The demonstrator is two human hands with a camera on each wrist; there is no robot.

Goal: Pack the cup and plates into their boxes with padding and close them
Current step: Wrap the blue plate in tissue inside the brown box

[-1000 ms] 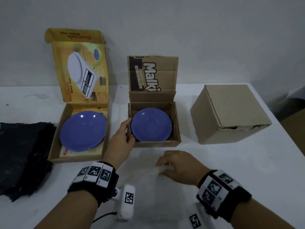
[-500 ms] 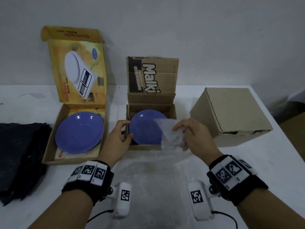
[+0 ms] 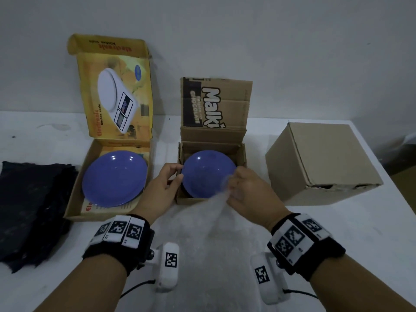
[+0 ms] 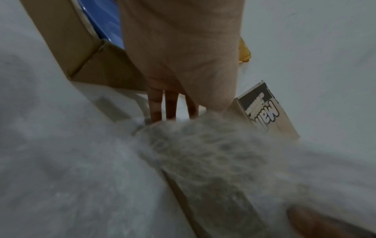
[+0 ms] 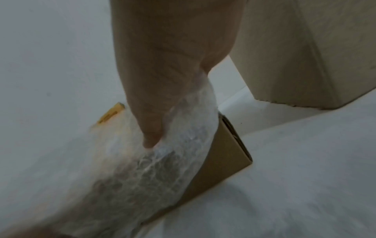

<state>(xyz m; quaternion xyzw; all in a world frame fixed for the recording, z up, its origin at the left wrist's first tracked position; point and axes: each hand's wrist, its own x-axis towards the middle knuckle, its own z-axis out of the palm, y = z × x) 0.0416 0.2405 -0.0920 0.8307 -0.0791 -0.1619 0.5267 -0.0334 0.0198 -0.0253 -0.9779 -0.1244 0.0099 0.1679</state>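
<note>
The left hand [image 3: 161, 188] curled over the near-left corner of the small box [image 3: 210, 200], fingers and thumb gripping its wall beside the small plate [image 3: 208, 173] lying inside. The right hand [image 3: 246, 190] pinched a sheet of bubble wrap [image 3: 217, 210] at one edge, thumb pressed into it, and held it over the box's near-right corner; the rest of the sheet trailed down to the desk [image 3: 337, 221].

The wrap looked very light, limp and a little slick, so one pinch would let it droop and fold; taking it by two edges or spreading it flat with open fingers would probably lay it better over the plate. The plate seemed hard, glossy and breakable, best lifted by its rim. The box was thin card, likely to slide unless steadied, as the left hand did.

A larger plate [image 3: 114, 177] lay uncovered in the yellow box [image 3: 74, 206], lid up. A closed carton [image 3: 322, 163] stood to the right. No cup showed.
</note>
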